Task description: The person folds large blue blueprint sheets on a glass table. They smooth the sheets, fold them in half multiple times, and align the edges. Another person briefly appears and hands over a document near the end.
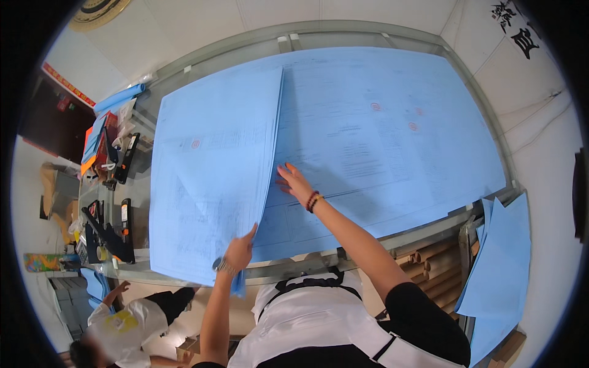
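Observation:
Large blue printed drawing sheets (pixel 392 153) lie spread over the glass-topped table. On the left, a folded-over layer of blue sheets (pixel 215 122) rests on them, its right edge running from far to near. My left hand (pixel 239 251), with a watch at the wrist, is closed at the near right corner of this layer, thumb stretched along the edge; its other fingers are mostly hidden. Just right of the fold edge, my right hand (pixel 294 183) is open, fingers spread towards the fold, over the lower sheet. A beaded bracelet (pixel 313 201) circles that wrist.
Black staplers (pixel 127 158) and other tools crowd the table's left end, near a blue paper roll (pixel 119 97). More blue sheets (pixel 500 264) hang at the right, beside cardboard tubes (pixel 438 260) under the table. Another person (pixel 138 325) is at the lower left.

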Tool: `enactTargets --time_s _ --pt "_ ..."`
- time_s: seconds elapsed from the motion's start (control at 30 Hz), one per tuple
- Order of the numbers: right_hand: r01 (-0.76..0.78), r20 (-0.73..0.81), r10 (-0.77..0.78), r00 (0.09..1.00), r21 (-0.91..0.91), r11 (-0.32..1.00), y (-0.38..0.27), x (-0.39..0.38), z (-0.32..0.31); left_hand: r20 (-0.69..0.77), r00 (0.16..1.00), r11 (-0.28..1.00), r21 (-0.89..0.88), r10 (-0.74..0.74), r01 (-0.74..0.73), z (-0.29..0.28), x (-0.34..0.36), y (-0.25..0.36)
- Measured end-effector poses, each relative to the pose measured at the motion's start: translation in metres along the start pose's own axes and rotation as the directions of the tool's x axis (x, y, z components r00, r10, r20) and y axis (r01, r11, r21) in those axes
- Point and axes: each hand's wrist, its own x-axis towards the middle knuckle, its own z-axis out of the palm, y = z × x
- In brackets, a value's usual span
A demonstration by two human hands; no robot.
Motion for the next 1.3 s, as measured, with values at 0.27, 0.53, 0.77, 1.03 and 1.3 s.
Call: enactTargets --time_s 0.27,0.53,0.77,1.03,1.3 --pt "-0.039 -0.405 0.025 0.914 -0.026 0.999 -0.019 0.069 -0.013 0.198 0.975 0.991 0.069 0.098 -0.114 0.02 -0.097 -0.008" --pt "0.199 -0.644 -0.107 0.757 0.073 0.977 -0.05 0.056 -0.007 0.117 0.993 0.92 0.388 0.008 -0.053 -0.007 -0.087 -0.019" --pt "0.434 -0.611 -0.123 0.782 0.392 0.811 -0.042 0.045 -0.072 -0.319 0.944 0.73 0.665 0.083 0.16 -0.073 0.002 -0.131" --pt "0.246 -0.496 0.098 0.863 0.581 0.775 0.028 0.01 -0.109 -0.468 0.876 0.678 0.681 0.113 0.277 -0.036 0.048 -0.268" --pt "0.179 -0.616 0.069 0.785 0.333 0.926 0.04 0.011 -0.068 -0.432 0.888 0.815 0.565 0.159 0.13 -0.015 0.073 -0.219"
